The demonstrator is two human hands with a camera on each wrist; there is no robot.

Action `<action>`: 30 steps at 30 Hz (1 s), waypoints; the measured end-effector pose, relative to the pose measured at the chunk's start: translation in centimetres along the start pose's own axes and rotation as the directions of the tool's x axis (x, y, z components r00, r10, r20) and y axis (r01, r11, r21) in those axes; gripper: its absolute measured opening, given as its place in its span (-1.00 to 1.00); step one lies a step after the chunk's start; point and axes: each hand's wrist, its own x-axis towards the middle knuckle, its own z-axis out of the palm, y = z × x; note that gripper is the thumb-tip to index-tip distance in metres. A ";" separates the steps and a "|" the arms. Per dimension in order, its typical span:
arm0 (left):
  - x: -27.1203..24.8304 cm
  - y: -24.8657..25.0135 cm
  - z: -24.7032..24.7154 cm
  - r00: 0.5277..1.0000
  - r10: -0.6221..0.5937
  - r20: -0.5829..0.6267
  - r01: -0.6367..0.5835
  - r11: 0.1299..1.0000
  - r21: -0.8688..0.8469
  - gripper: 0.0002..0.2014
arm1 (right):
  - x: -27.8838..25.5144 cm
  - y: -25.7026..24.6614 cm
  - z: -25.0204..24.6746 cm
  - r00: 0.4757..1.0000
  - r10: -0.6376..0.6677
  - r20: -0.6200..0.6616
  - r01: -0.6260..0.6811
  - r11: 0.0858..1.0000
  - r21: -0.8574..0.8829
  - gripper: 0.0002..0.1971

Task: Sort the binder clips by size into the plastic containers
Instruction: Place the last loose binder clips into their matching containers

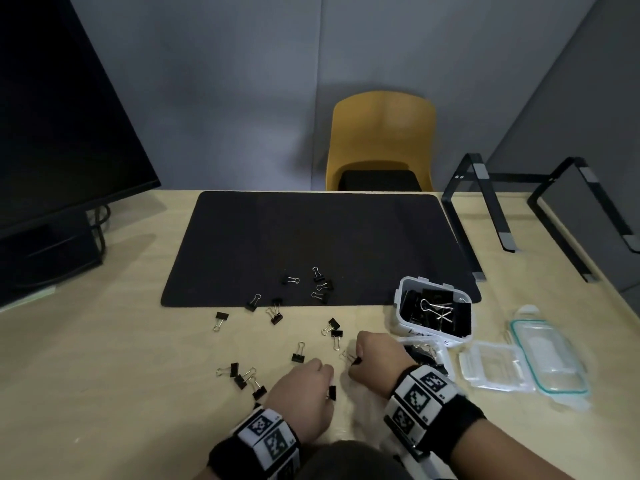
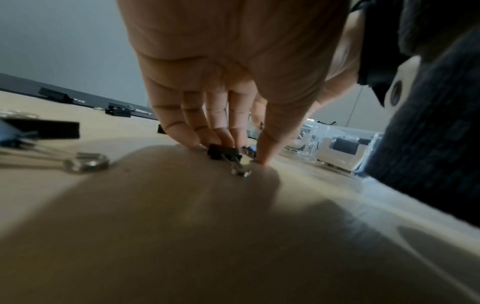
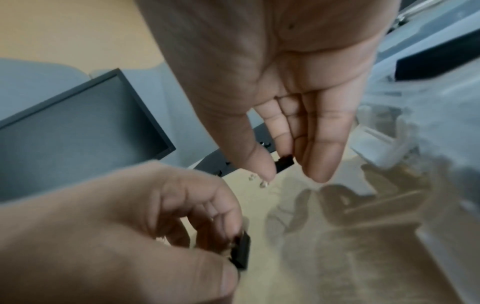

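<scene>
My left hand point(image 1: 329, 386) is low on the table near its front edge, and its fingers and thumb pinch a small black binder clip point(image 2: 223, 153) that lies on the wood. Just to the right, my right hand point(image 1: 355, 358) pinches another small black clip point(image 3: 284, 163) between thumb and fingers, its wire handles pointing left. A clear plastic container point(image 1: 429, 333) packed with large black clips stands at the mat's right corner. A second, lower container point(image 1: 446, 362) holding a few clips sits behind my right wrist, mostly hidden. Several small clips point(image 1: 298, 355) lie scattered over the table.
A black desk mat point(image 1: 311, 244) covers the middle of the table, with several clips near its front edge. Two clear lids point(image 1: 491, 368) lie at the right. A monitor point(image 1: 59, 126) stands at the left, a black metal stand point(image 1: 485, 202) at the back right, a yellow chair point(image 1: 381, 140) beyond.
</scene>
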 end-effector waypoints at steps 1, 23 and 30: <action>0.1 0.2 0.0 1.000 -0.001 0.001 0.001 1.000 0.018 -0.79 | -0.3 0.3 -0.2 1.000 -0.003 -0.025 0.004 1.000 0.017 -0.85; 4.0 12.5 -1.0 0.972 0.045 -0.231 -0.111 0.954 -0.277 -0.91 | -6.4 19.7 -4.2 0.911 0.283 -0.299 -0.226 0.951 0.212 -0.82; 6.9 17.1 -0.1 0.977 0.133 -0.165 -0.167 0.962 -0.214 -0.85 | -6.5 20.9 -3.7 0.923 0.191 -0.334 -0.109 0.962 0.250 -0.76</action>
